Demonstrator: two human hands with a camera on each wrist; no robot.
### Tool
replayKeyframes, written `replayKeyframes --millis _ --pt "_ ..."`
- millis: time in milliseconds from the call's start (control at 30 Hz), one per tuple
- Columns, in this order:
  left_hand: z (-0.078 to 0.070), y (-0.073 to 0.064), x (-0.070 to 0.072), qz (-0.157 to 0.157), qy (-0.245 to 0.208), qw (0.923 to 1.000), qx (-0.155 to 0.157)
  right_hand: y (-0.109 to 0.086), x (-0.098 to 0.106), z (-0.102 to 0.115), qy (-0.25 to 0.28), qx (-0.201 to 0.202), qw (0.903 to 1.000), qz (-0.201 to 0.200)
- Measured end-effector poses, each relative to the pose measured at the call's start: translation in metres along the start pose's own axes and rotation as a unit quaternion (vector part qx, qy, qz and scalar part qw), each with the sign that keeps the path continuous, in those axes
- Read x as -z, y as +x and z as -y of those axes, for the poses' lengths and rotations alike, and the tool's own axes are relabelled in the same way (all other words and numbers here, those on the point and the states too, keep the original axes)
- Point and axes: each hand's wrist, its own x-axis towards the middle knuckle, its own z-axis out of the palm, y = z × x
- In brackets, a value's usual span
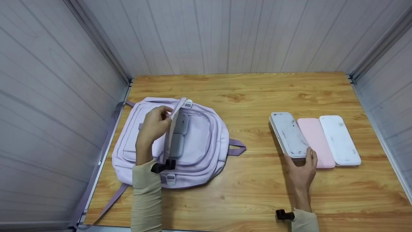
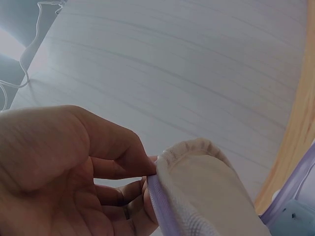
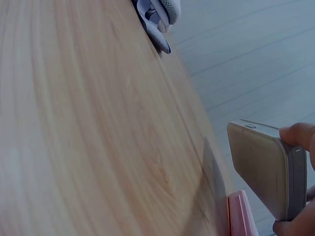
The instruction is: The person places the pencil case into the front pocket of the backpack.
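A lavender backpack lies on the table at the left, its front pocket unzipped. My left hand pinches the edge of the pocket's flap and holds it up; the left wrist view shows the flap's pale lining. Inside the pocket sit two grey-blue boxes, partly hidden by the flap. On the right, my right hand grips the near end of a greyish-white pencil case between thumb and fingers. That case is tilted and raised off the table, as the right wrist view shows.
A pink pencil case and a white pencil case lie side by side right of the held one. The backpack's handle loop points right, and a strap trails off the table's left edge. Panel walls enclose the wooden table.
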Motion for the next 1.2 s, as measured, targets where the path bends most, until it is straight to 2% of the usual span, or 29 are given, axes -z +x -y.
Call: replayKeyframes --millis 333,667,1067,1200 --pt "0.001 0.0 0.001 0.004 -0.002 1.0 0.007 0.001 -0.009 0.014 0.02 0.053 0.998 0.029" --pt "0.002 0.0 0.001 0.004 0.006 1.0 0.005 0.004 -0.016 0.031 0.062 0.086 0.9927 0.056" --pt "0.002 0.0 0.0 0.005 0.001 0.9999 0.01 0.003 -0.027 0.049 0.083 0.11 0.9828 0.123" --pt "0.001 0.0 0.001 0.005 0.002 1.0 0.006 0.002 -0.033 0.057 0.069 0.136 0.9786 0.138"
